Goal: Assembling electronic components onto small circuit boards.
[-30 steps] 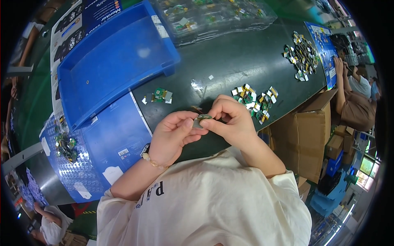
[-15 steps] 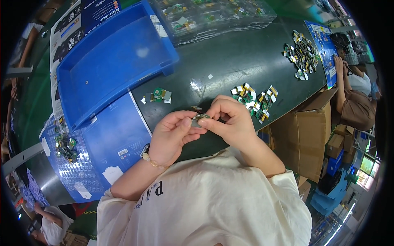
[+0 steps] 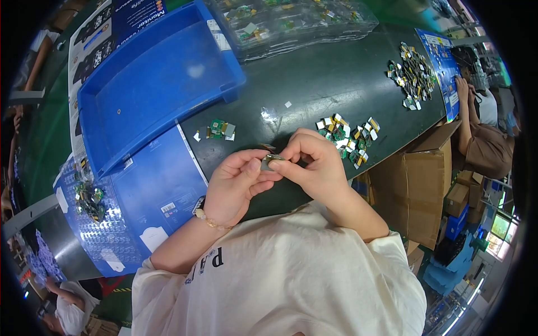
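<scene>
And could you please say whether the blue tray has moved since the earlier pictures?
No, the blue tray keeps its place relative to the blue sheet.

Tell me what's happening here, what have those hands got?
A person in a cream shirt is holding one small circuit part just above a dark green table. The left hand and the right hand both pinch it with their fingertips. More little parts lie in a small group beyond the left hand and in a pile beyond the right. A big blue tray sits ahead, to the left.
</scene>
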### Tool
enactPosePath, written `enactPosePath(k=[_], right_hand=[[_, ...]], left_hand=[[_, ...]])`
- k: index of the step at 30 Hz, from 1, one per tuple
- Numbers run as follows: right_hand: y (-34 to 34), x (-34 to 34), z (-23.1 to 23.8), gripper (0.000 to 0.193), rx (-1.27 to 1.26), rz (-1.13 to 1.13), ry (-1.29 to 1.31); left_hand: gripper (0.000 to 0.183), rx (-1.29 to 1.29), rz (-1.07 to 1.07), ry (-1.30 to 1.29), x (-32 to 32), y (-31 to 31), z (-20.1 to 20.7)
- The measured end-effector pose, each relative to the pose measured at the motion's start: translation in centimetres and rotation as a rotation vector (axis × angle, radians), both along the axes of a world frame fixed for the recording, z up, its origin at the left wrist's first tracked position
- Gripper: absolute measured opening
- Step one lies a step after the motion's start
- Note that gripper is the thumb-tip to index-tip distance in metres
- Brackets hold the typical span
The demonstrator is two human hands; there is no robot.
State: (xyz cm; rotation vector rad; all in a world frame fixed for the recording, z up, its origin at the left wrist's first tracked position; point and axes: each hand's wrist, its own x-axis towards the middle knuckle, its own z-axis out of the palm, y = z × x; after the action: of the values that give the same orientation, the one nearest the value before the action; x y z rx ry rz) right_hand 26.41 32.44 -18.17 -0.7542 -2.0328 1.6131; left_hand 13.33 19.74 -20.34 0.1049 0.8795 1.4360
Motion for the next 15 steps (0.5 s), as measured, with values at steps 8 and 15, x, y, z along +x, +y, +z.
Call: enactPosePath(k=[8,15], right_hand=[[-0.12,-0.25,-0.01,0.021,0.216,-0.012,-0.002],[0.37,-0.11,0.01,0.021,0.181,0.036,-0.014]], left_hand=[[0.022,-0.031,0.039,-0.002,0.27,-0.07,-0.06],[0.009,0.091,0.048,0.345,0.81,0.05,0.5]])
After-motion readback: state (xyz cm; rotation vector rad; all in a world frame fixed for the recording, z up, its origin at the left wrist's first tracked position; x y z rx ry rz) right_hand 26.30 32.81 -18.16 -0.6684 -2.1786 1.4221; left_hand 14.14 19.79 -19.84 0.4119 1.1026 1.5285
